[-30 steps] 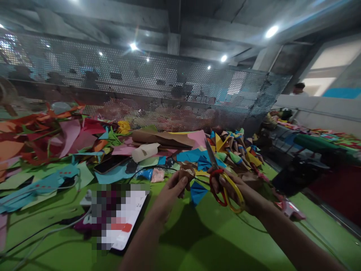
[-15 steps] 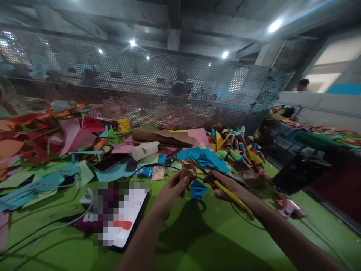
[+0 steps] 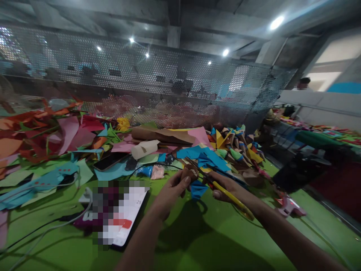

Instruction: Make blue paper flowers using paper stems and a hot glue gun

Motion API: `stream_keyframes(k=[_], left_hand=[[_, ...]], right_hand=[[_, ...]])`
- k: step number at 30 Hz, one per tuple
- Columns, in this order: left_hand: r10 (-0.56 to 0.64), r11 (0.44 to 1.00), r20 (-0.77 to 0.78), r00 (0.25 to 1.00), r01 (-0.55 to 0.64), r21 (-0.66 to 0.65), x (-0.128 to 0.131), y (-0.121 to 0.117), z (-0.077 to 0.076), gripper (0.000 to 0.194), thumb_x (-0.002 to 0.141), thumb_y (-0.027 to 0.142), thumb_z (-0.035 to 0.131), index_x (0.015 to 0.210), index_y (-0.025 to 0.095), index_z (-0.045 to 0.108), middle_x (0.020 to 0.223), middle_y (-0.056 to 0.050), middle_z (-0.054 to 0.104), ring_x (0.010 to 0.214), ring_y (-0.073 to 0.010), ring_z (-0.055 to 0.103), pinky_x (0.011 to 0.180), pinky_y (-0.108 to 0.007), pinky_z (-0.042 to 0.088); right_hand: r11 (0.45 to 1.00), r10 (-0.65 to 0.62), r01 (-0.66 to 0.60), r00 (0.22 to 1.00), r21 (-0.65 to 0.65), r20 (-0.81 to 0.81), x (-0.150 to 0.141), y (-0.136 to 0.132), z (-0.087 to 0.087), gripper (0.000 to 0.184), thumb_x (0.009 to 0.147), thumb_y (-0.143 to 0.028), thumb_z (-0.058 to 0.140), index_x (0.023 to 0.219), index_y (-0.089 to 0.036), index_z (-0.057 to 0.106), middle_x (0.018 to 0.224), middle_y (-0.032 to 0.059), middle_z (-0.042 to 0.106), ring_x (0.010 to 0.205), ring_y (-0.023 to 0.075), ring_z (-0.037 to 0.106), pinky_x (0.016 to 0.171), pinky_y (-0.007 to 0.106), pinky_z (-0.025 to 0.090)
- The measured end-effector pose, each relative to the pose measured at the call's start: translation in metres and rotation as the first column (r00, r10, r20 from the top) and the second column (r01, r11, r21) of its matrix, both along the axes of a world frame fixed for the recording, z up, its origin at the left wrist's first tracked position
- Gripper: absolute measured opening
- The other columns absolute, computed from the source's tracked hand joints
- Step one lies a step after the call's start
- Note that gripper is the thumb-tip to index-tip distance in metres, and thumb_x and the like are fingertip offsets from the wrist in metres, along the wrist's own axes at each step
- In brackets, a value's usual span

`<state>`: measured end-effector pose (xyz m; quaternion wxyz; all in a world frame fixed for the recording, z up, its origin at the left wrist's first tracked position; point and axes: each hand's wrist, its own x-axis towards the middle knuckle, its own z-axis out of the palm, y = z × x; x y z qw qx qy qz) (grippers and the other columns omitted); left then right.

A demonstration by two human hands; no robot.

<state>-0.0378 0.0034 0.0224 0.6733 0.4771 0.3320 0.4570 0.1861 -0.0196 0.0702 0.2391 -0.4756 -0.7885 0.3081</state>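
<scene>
My left hand [image 3: 169, 192] pinches a small paper piece [image 3: 194, 182], brown at the top and blue below, just above the green table [image 3: 197, 244]. My right hand [image 3: 234, 190] grips scissors [image 3: 217, 184] with yellow and red handles. Their blades point left and reach the brown top of the paper piece. Both hands are closed around what they hold.
A phone [image 3: 121, 216] lies at the front left, beside cables. A second dark phone [image 3: 108, 162] and a white glue bottle [image 3: 145, 149] sit among heaps of coloured paper [image 3: 42, 139]. Folded paper cones [image 3: 239, 146] pile at the right, near a pink glue gun [image 3: 289, 207]. A perforated metal screen [image 3: 141, 82] stands behind.
The scissors swung down from pointing upward to pointing left, and their blades now meet the paper piece. My left hand has stayed almost still.
</scene>
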Motion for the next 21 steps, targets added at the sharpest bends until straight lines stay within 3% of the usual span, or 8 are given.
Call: stream_keyframes(k=[5,21], left_hand=[[-0.003,1.000,0.000,1.000,0.003,0.009,0.0003,-0.0011,0.0009,0.052,0.074,0.057,0.074,0.108,0.017,0.071,0.072,-0.001,0.059,0.062,-0.0097,0.043,0.058,-0.024,0.030],[-0.050,0.998,-0.018,0.999,0.051,0.038,-0.0011,0.0000,0.0021,0.052,0.077,0.059,0.071,0.106,0.016,0.069,0.072,0.000,0.055,0.061,-0.0096,0.039,0.057,-0.024,0.026]], right_hand=[[0.996,0.004,-0.012,0.996,-0.087,-0.095,0.0021,0.0023,-0.0034,0.059,0.079,-0.069,0.061,0.114,-0.022,0.064,0.099,0.0049,0.063,0.094,0.0263,0.056,0.085,0.037,0.047],[0.993,-0.029,0.016,0.993,-0.117,-0.115,0.0028,0.0036,-0.0051,0.053,0.077,-0.066,0.065,0.107,-0.022,0.066,0.094,0.0037,0.063,0.088,0.0238,0.056,0.077,0.032,0.047]])
